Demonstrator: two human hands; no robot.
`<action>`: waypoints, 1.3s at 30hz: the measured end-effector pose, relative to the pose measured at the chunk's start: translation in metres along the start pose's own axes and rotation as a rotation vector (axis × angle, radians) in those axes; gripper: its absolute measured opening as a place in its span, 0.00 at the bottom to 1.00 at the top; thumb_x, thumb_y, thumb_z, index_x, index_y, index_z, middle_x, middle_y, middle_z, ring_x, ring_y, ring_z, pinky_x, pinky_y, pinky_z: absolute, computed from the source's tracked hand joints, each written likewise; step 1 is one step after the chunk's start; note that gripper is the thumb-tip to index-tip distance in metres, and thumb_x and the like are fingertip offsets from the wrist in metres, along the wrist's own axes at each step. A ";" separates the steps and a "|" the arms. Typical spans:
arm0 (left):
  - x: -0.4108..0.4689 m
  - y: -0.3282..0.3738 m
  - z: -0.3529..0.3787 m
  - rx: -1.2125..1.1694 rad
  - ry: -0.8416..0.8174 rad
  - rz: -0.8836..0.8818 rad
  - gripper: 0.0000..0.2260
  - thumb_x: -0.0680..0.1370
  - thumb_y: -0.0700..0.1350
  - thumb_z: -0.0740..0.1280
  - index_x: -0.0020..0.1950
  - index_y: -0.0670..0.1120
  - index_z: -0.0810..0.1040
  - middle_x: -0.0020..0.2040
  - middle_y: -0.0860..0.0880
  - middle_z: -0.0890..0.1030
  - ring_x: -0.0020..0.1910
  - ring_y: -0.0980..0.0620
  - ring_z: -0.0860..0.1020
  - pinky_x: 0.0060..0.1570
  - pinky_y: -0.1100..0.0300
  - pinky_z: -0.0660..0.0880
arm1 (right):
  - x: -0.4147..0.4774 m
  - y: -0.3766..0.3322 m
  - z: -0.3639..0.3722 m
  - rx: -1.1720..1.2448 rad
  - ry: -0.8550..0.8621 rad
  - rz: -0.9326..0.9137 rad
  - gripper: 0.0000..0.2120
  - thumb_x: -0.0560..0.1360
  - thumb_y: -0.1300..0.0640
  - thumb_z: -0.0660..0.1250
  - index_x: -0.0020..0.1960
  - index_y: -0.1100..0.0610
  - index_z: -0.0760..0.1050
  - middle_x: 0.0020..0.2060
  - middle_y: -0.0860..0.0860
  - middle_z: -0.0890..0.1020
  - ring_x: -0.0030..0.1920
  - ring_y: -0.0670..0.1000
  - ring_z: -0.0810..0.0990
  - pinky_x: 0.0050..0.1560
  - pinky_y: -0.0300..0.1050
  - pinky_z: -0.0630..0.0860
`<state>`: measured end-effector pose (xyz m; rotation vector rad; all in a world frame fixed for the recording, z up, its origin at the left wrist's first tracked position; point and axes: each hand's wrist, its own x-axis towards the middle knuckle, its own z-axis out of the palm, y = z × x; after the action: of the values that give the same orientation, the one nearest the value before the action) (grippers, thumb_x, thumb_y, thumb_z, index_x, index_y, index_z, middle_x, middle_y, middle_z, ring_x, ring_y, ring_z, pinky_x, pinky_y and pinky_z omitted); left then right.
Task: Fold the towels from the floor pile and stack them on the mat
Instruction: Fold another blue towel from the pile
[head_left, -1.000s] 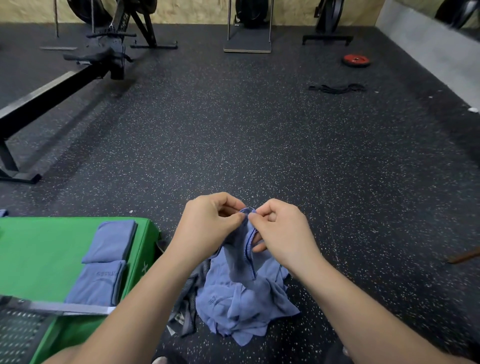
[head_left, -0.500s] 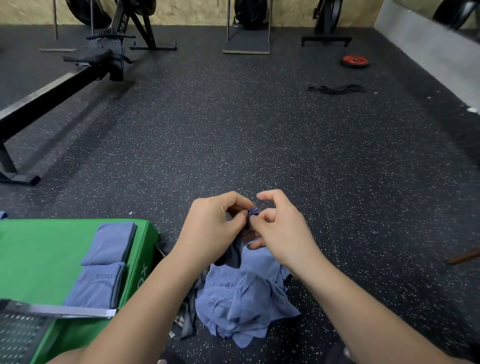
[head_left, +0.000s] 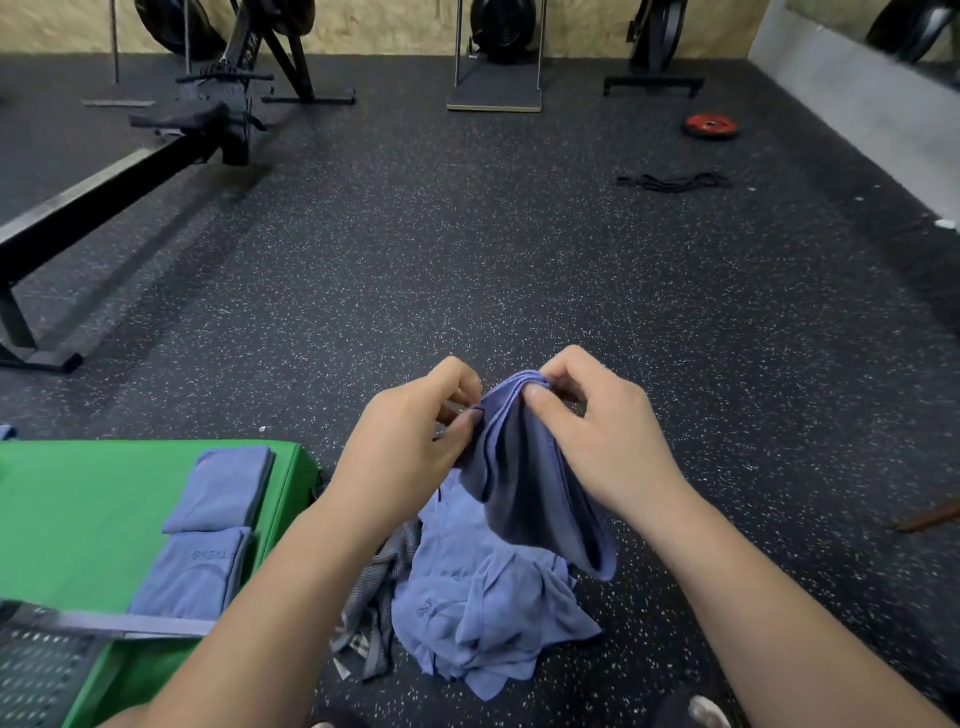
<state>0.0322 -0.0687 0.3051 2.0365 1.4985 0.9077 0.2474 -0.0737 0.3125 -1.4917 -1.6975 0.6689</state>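
Both hands pinch the top hem of a blue towel (head_left: 524, 483), held up just above the pile (head_left: 483, 618) on the floor. The left hand (head_left: 410, 441) has its grip clamped on one end of the hem, and the right hand (head_left: 597, 436) is clamped on a bunched corner close beside it. The towel hangs doubled and creased, its low end near the pile; whether it touches, I cannot tell. Two folded towels (head_left: 195, 571) lie on the green mat (head_left: 78, 519) at left.

Likely risks: with the hem bunched, the hands could spread mismatched edges and skew the fold. The dangling end could snag the pile or the grey cloth (head_left: 374, 597) and drag it. So thin a pinch could also slip.
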 end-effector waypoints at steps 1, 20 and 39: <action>0.000 0.000 -0.001 0.031 0.000 0.014 0.12 0.80 0.38 0.72 0.50 0.56 0.76 0.39 0.59 0.81 0.36 0.59 0.79 0.37 0.69 0.72 | 0.000 0.000 -0.002 0.018 0.004 0.004 0.06 0.82 0.53 0.71 0.47 0.50 0.76 0.40 0.41 0.82 0.43 0.43 0.79 0.44 0.33 0.70; -0.003 0.002 0.016 0.153 -0.075 0.088 0.17 0.77 0.72 0.65 0.43 0.60 0.76 0.39 0.57 0.77 0.41 0.59 0.77 0.40 0.57 0.72 | -0.005 -0.003 -0.006 0.036 0.019 -0.045 0.07 0.82 0.53 0.71 0.47 0.49 0.75 0.39 0.44 0.82 0.41 0.48 0.80 0.47 0.51 0.79; 0.009 -0.017 -0.018 0.029 -0.046 0.097 0.12 0.81 0.55 0.74 0.42 0.49 0.83 0.34 0.54 0.80 0.35 0.56 0.78 0.38 0.61 0.73 | 0.005 0.010 -0.020 0.000 0.072 -0.011 0.04 0.83 0.54 0.70 0.51 0.48 0.77 0.41 0.45 0.83 0.42 0.46 0.80 0.47 0.45 0.75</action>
<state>0.0093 -0.0558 0.3079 2.1528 1.4064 0.8743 0.2695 -0.0694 0.3173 -1.4878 -1.6496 0.6022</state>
